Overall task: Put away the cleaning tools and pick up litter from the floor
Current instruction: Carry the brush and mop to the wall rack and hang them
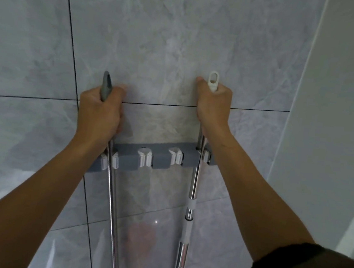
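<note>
Gripping both poles, your left hand wraps the grey-tipped handle at centre-left; your right hand wraps the white-tipped handle right of centre; both shafts sit in end clips of the grey wall rack below.

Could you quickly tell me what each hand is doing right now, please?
Left hand: closed around the grey-tipped pole.
Right hand: closed around the white-tipped pole.
</note>
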